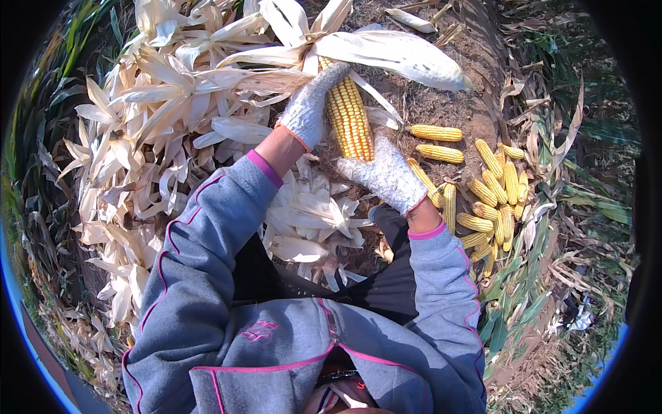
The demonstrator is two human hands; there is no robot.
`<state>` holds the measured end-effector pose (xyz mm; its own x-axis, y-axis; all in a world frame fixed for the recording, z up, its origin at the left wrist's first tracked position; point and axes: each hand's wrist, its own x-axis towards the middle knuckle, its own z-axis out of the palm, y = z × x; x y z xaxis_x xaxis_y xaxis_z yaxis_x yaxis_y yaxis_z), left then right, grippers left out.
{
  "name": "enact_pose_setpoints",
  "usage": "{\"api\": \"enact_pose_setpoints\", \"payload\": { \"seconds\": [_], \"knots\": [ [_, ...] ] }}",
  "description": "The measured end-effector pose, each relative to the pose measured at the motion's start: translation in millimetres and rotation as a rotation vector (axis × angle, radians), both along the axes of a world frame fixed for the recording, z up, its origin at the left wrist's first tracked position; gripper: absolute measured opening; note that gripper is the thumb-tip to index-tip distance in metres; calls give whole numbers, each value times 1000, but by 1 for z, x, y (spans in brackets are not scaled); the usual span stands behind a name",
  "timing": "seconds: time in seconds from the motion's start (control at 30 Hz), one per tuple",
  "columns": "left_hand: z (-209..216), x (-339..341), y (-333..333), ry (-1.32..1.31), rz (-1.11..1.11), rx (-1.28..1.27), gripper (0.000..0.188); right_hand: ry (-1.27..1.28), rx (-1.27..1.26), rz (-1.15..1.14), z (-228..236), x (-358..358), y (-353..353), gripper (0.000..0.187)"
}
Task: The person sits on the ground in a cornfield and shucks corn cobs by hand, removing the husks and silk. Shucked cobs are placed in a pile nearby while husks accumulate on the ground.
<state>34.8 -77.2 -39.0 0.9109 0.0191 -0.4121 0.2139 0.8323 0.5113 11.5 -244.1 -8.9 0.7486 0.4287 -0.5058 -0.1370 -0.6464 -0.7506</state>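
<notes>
A large yellow ear of corn (pixel 349 117) slants between my two hands, its kernels bare along most of its length. Pale dry husk (pixel 389 56) is peeled back and fans out from its far end. My left hand (pixel 310 103), in a white knit glove, is closed round the far part of the ear where the husk joins it. My right hand (pixel 387 176), gloved the same way, grips the near tip of the ear; some of its fingers are hidden. Two bare ears (pixel 439 153) lie on the soil just right of my right hand.
A heap of bare yellow ears (pixel 498 190) lies at the right. Dry husks (pixel 165 103) pile up across the left and between my legs (pixel 310 276). Green and dry corn stalks (pixel 531 290) edge the right side, past the brown soil (pixel 476 83).
</notes>
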Motion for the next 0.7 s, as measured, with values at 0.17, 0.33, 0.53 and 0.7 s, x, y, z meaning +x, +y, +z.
{"api": "enact_pose_setpoints", "payload": {
  "seconds": [0.17, 0.33, 0.53, 0.7],
  "knots": [
    [-16, 9, 44, -355, 69, 1145, 37, 23, 239, 164, 12, -4, -11, 49],
    [-24, 23, 52, -265, 197, 818, 30, 301, 251, 84, 16, -11, -5, 48],
    [-11, 13, 27, 16, 85, 203, 34, 366, 368, -168, -10, -25, 3, 43],
    [-11, 9, 30, -393, -100, 580, 33, 45, 387, -449, -12, 6, 4, 45]
  ]
}}
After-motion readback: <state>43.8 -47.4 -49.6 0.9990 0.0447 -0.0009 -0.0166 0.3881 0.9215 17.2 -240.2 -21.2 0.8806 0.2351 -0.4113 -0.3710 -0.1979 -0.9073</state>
